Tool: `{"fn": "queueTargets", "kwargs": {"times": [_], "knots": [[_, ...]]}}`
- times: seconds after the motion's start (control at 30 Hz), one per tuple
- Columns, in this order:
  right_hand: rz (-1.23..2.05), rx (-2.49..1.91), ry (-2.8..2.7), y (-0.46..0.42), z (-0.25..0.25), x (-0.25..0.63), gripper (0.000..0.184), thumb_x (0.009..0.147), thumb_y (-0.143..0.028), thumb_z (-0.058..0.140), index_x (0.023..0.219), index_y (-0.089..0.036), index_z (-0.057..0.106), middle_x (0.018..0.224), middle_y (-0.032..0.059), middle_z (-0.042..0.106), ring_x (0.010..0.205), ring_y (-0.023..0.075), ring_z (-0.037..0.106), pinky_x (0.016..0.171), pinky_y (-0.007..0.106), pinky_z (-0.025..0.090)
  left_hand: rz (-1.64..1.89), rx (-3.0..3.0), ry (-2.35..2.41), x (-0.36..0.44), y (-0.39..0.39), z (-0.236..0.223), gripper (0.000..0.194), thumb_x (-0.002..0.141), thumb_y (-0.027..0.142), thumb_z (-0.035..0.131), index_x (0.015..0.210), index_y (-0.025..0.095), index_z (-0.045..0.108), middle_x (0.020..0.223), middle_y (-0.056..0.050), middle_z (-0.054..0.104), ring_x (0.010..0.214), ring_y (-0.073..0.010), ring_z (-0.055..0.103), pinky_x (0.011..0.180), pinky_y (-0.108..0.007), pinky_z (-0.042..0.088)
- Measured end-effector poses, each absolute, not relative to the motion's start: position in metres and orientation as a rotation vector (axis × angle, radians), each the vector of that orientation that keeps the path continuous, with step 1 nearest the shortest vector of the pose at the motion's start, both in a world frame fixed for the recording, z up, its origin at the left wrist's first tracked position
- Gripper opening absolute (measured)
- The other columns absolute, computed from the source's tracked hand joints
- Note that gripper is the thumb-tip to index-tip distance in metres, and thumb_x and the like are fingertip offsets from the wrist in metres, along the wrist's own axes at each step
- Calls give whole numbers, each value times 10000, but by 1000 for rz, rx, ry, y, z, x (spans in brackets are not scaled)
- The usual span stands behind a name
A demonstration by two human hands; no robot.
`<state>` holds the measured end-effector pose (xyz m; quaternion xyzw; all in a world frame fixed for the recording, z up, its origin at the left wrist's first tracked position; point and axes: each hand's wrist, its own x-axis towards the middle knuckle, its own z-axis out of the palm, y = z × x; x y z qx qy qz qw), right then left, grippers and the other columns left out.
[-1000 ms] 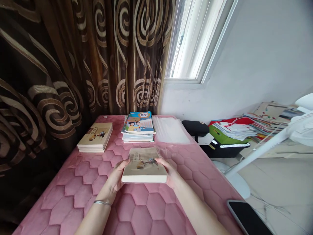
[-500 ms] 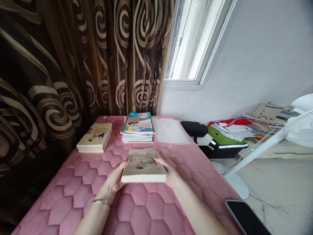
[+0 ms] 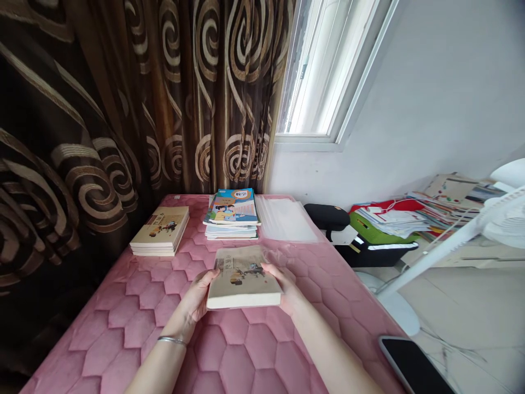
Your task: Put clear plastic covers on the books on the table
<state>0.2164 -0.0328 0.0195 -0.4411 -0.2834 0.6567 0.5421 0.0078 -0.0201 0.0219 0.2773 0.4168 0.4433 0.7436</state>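
Observation:
A thick cream-coloured book [image 3: 243, 276] with a small picture and writing on its cover is held between both hands over the pink padded surface [image 3: 235, 355]. My left hand [image 3: 200, 295] grips its left edge, thumb on the cover; a silver bangle circles that wrist. On the opposite edge my right hand [image 3: 284, 288] has its thumb on top too. Fingers under the book are hidden. Farther left lies a stack of similar cream books [image 3: 159, 231]. Straight beyond the held book stands a pile of booklets [image 3: 232, 213] topped by a blue illustrated one.
Clear plastic sheets [image 3: 285, 219] lie right of the booklets. A phone [image 3: 414, 364] rests at the right front edge. Beyond that edge are a white fan [image 3: 443, 246], a black box with a green top [image 3: 369, 235] and heaped papers. A patterned curtain [image 3: 205, 93] hangs behind, left.
The held book has shifted very slightly right and its cover tilts a little more towards me. Both hands keep their hold on it.

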Motion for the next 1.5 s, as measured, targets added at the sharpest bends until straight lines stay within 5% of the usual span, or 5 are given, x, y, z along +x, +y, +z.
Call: {"fn": "queueTargets", "kwargs": {"times": [0.23,0.53,0.8,1.0,1.5], "knots": [[1284,-1169,-1023,-18,1,220,328,693,-499,714,877,-228,701,860,18,739,843,223,667,750,295,489,1187,814,961,9,-6,1,373,707,291,751,1016,144,603,962,-91,728,939,-219,675,824,-301,525],[840,-1608,-1422,-5,-17,233,226,769,-483,623,719,-272,685,743,11,734,732,220,655,638,274,418,1291,1746,1538,21,-10,-9,302,820,154,552,1119,149,593,1186,-162,583,1142,-279,534,1017,-467,380],[448,-1650,-1587,-15,-15,232,295,799,-428,602,555,-263,615,578,33,670,563,192,593,561,270,328,860,2364,1152,68,-57,2,291,753,235,694,1043,208,683,1138,-100,644,1076,-292,561,964,-483,437],[538,-1655,-1630,-28,7,247,291,820,-378,528,590,-240,640,612,27,675,567,187,580,581,276,376,968,2105,1110,72,-47,-3,155,830,208,596,881,208,743,991,-89,695,956,-236,608,891,-392,467],[847,-1261,-1972,-61,9,273,148,793,-222,613,900,-275,700,958,22,681,841,184,627,773,306,497,1028,1903,1104,66,-40,-1,338,910,412,478,769,207,706,769,-51,685,751,-193,579,708,-270,411]]}}
